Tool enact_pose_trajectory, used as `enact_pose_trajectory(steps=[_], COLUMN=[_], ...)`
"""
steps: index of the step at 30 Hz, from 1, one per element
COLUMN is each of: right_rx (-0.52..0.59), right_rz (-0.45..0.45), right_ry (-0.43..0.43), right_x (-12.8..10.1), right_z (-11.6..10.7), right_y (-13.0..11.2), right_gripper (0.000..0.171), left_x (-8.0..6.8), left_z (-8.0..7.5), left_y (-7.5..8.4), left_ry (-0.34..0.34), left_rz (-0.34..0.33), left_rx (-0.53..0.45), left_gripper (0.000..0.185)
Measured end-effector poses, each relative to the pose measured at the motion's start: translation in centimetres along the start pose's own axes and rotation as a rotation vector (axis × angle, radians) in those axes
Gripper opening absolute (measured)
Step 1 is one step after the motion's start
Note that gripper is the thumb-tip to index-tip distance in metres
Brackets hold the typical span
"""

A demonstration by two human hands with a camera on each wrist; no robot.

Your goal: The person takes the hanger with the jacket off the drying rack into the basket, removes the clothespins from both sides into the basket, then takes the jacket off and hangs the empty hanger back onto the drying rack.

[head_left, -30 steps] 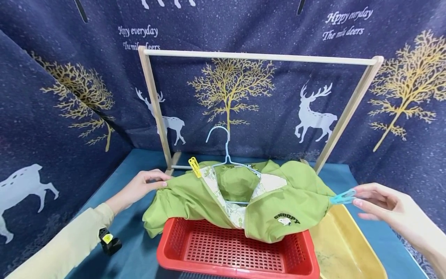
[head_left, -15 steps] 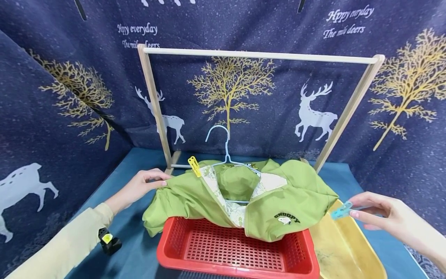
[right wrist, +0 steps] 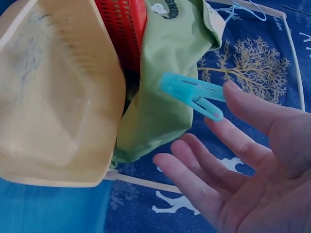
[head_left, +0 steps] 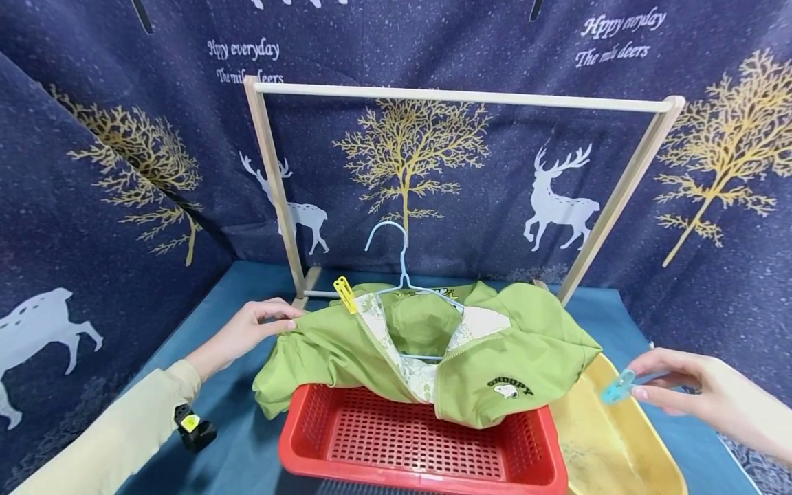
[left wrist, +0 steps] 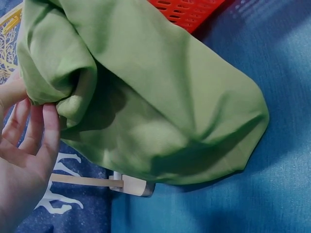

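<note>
A green jacket (head_left: 526,337) with a half-open zip and a Snoopy print is spread over the back of the red basket. A light blue hanger (head_left: 403,265) sits inside its neck, hook upward. A yellow clothespin (head_left: 344,294) is clipped at the collar's left side. My left hand (head_left: 262,323) pinches the left shoulder or sleeve cloth between thumb and fingers, which the left wrist view shows from close by. My right hand (head_left: 680,381) pinches a turquoise clothespin (right wrist: 192,90) by its handles between thumb and index finger, apart from the jacket, beyond its right sleeve.
The red basket (head_left: 421,474) stands in front, under the jacket. To its right lies a yellow tub (head_left: 619,440). Behind rises a wooden rack with a white rail (head_left: 458,96). A patterned dark blue cloth (head_left: 433,41) hangs behind the blue table (head_left: 241,419).
My right hand has drawn the turquoise clothespin off the jacket's right sleeve and moved it a little right and down. My left hand has stayed in place.
</note>
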State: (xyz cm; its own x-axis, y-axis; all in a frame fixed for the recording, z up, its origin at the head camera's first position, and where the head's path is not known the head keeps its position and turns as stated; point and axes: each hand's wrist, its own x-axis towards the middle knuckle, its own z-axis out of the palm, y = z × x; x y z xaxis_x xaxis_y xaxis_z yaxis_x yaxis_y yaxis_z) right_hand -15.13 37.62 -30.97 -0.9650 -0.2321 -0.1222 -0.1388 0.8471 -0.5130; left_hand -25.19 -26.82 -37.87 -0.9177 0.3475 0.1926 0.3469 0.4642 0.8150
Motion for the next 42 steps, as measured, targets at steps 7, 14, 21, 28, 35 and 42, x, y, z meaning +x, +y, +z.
enact_pose_trajectory(steps=[7,14,21,28,35,42], right_rx=[0.009,-0.009,-0.098,-0.137,-0.126,-0.144], right_rz=[-0.009,0.015,0.012,-0.018,-0.007,-0.036], right_ry=[-0.072,-0.091,-0.038,0.049,0.039,0.053], right_x=[0.0,0.0,0.4,0.5,0.6,1.0], right_z=[-0.3,-0.5,-0.3,0.0,0.0,-0.5], right_y=[0.4,0.7,0.6,-0.2,-0.6,-1.0], right_gripper=[0.03,0.032,0.06,0.079,0.076,0.075], left_x=[-0.1,-0.1,-0.1,-0.2,-0.3,-0.3], left_z=[0.0,0.0,0.0,0.1,0.1,0.1], left_y=[0.3,0.3,0.1,0.3,0.2,0.1], left_ry=[0.002,0.009,0.006,0.018,0.01,0.01], left_rz=[-0.007,-0.005,0.009,-0.001,-0.001,0.009], left_rx=[0.003,0.008,0.008,0.017,0.011,0.007], left_gripper=[0.025,0.026,0.025,0.024,0.025,0.025])
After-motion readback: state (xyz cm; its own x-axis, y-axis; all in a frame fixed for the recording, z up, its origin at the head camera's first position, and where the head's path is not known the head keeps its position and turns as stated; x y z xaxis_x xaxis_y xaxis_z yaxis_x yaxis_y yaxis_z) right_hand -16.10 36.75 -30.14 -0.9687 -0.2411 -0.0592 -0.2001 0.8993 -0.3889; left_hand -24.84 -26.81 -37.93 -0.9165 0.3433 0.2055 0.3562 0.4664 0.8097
